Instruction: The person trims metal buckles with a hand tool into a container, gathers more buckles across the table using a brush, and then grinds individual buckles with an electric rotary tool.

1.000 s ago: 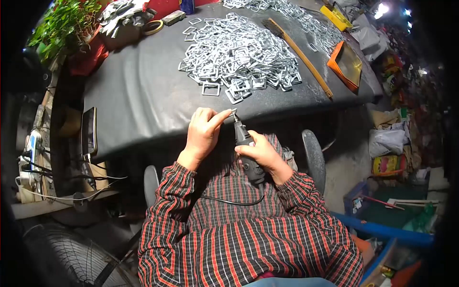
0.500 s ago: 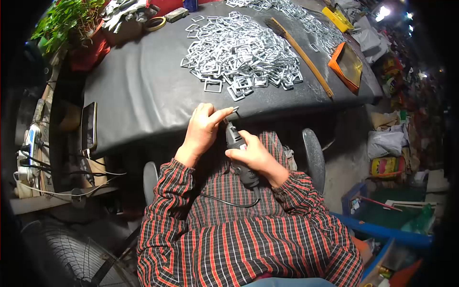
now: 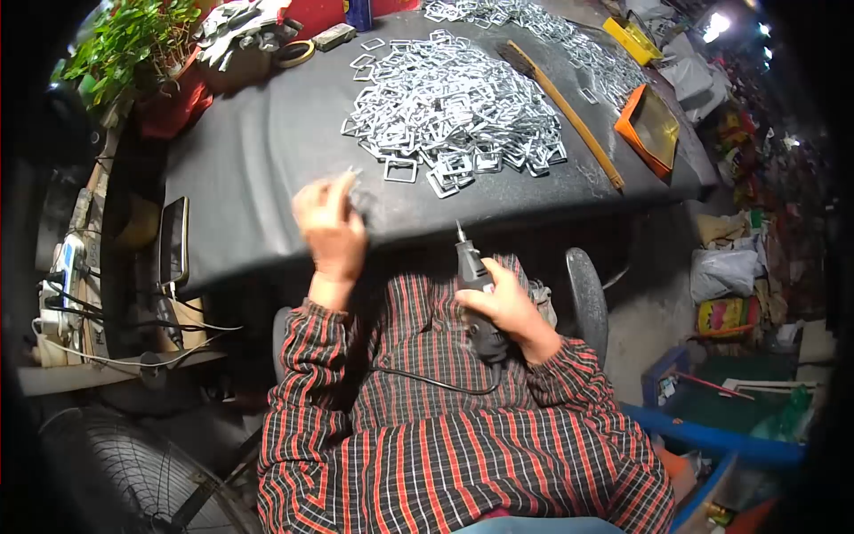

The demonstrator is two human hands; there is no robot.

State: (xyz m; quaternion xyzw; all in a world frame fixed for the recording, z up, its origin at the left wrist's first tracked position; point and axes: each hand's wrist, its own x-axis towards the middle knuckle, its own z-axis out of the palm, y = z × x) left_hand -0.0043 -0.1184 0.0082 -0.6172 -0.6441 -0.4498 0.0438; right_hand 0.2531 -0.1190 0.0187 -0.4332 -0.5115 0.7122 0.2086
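My right hand is wrapped round a black rotary tool, its thin bit pointing up just short of the table's front edge. My left hand is over the front of the table, smeared by motion. At its fingertips shows a small blurred metal frame, pinched between thumb and fingers. Beyond the hands lies a large heap of silvery rectangular metal frames; one loose frame sits at its near edge, apart from my left hand.
A black-covered table spans the front. On it lie a wooden-handled brush, an orange tray, a phone and a tape roll. A power cord crosses my lap. A fan stands at lower left.
My left hand has moved left and away from the tool's bit, carrying the small frame over the table. My right hand with the rotary tool has dropped slightly back and right.
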